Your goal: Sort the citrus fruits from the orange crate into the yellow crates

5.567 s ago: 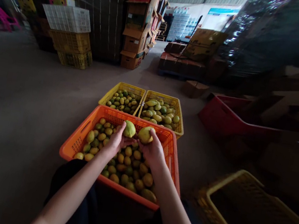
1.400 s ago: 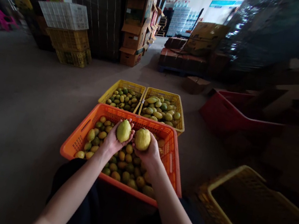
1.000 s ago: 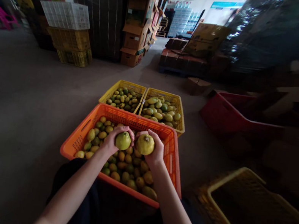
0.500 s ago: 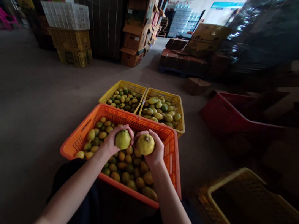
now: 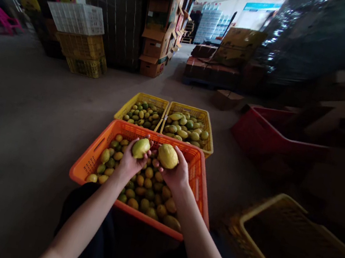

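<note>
Though their undersides are hidden, a green-yellow fruit (image 5: 141,147) sits in a person's left hand (image 5: 131,162) and a larger yellow fruit (image 5: 168,156) in the right hand (image 5: 179,174), each hand curled around its fruit. The forearms (image 5: 88,213), cut off at the lower edge, reach forward, with the hands side by side, just apart. Directly below them, an orange crate (image 5: 77,170) of loose fruit (image 5: 148,183) lies partly covered; just beyond stand two yellow crates (image 5: 209,135). To the right hand's right, an edge-cropped yellow basket (image 5: 260,207) fades into shadow on the grey floor (image 5: 43,106). Stacked cartons (image 5: 155,48) rise farther ahead.
</note>
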`<state>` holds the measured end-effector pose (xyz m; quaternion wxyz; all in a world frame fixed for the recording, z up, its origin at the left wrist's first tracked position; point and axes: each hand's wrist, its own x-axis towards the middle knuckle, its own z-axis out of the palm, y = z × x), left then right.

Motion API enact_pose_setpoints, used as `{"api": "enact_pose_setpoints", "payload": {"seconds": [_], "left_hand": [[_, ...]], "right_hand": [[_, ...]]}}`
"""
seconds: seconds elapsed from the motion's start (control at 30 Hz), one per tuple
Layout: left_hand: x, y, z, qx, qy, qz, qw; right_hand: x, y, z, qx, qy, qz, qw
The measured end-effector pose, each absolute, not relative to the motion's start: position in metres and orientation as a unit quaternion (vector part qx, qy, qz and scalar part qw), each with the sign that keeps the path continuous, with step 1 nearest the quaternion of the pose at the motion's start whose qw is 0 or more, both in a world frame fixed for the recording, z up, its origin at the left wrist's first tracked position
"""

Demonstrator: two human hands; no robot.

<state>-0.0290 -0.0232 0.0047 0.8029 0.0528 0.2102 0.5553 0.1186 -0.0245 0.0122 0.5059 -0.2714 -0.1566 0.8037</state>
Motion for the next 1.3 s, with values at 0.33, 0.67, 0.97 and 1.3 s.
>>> {"api": "enact_pose_setpoints", "payload": {"seconds": [0.33, 0.67, 0.97, 1.3], "left_hand": [[-0.022, -0.028, 0.003, 0.047, 0.190, 0.613, 0.765], [-0.021, -0.029, 0.003, 0.034, 0.199, 0.603, 0.772], [-0.019, -0.028, 0.003, 0.042, 0.212, 0.612, 0.761], [-0.014, -0.022, -0.012, -0.055, 0.143, 0.611, 0.777]], "right_hand": [[0.116, -0.028, 0.006, -0.267, -0.136, 0.797, 0.524], [0.115, -0.028, 0.008, -0.268, -0.131, 0.799, 0.522], [0.115, -0.026, 0.004, -0.263, -0.103, 0.787, 0.548], [0.116, -0.022, -0.005, -0.293, -0.015, 0.788, 0.542]]}}
